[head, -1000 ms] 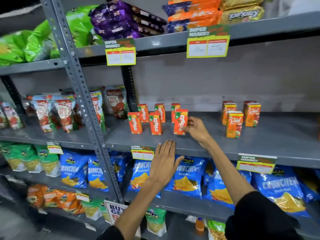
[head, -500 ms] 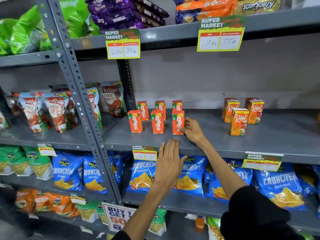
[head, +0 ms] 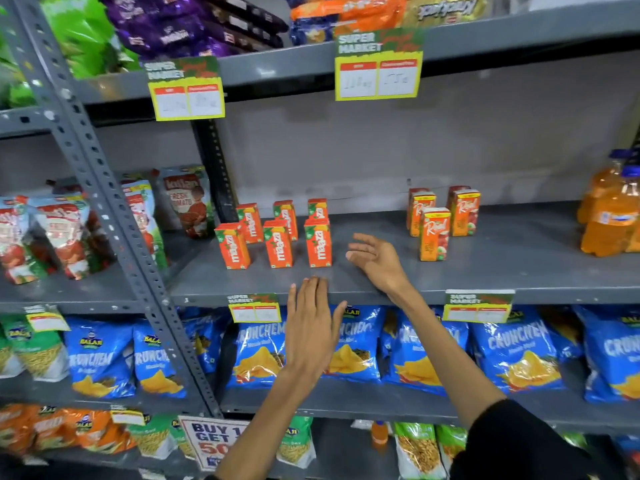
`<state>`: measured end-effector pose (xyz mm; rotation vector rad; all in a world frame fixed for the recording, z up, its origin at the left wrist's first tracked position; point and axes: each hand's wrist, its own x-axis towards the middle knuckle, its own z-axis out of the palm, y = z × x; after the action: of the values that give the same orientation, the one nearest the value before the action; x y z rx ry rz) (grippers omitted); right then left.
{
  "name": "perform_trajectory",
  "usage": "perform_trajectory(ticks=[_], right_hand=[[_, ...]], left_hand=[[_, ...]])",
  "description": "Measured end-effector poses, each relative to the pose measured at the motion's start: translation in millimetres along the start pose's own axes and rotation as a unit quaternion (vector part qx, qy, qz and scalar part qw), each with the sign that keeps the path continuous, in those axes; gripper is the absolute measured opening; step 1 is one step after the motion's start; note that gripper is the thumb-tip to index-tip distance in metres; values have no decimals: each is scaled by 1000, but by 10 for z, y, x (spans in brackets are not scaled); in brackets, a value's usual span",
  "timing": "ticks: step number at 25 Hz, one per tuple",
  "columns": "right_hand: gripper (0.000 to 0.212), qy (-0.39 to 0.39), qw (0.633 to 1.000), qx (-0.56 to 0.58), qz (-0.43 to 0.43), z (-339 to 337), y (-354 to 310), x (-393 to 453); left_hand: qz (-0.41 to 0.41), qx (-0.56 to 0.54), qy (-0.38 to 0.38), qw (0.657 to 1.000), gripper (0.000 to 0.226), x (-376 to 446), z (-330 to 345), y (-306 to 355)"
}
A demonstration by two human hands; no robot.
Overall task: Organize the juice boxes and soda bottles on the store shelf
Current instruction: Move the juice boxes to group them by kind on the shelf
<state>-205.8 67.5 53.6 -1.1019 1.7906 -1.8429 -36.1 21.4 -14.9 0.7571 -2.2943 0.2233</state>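
Note:
Several orange Maaza juice boxes [head: 278, 243] stand upright in two rows on the grey middle shelf [head: 485, 275]. My right hand [head: 375, 258] hovers open just right of the front-right Maaza box [head: 318, 242], not touching it. My left hand [head: 311, 327] is open and flat, fingers pointing up at the shelf's front edge. Several orange Real juice boxes [head: 434, 233] stand further right. Orange soda bottles [head: 611, 216] with blue caps stand at the shelf's far right.
Tomato sauce pouches [head: 62, 233] fill the left bay behind a slotted upright post [head: 104, 188]. Blue Crunchem snack bags [head: 512, 348] line the shelf below. Yellow price tags [head: 379, 65] hang from the upper shelf, which holds biscuit packs.
My right hand let go of the front-right Maaza box and drew back to the right, open. The view shifted right, bringing the soda bottles into sight. The left hand stayed put.

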Motion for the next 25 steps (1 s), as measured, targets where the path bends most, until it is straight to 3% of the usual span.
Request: perform_trajectory(ticks=[4,11,17,21,25], right_hand=[[18,29,998,32,-33,-743,-47,-322],[18,169,981,-57,-69,-2488,-59,-560],[10,404,891,-155,-136,-3711,86,-649],[36,443,853,-248,-118,-4218,241,-618],[75,344,897,-276,-7,-4469,337,-456]], left_hand=[[33,-60,39,997,51,55,13,570],[73,-137,29,987,54,272,157,2153],[103,-116,-6,988,55,394,295,3069],[115,-102,-17,988,58,457,352,3383],[105,-77,-38,991,60,481,428,3567]])
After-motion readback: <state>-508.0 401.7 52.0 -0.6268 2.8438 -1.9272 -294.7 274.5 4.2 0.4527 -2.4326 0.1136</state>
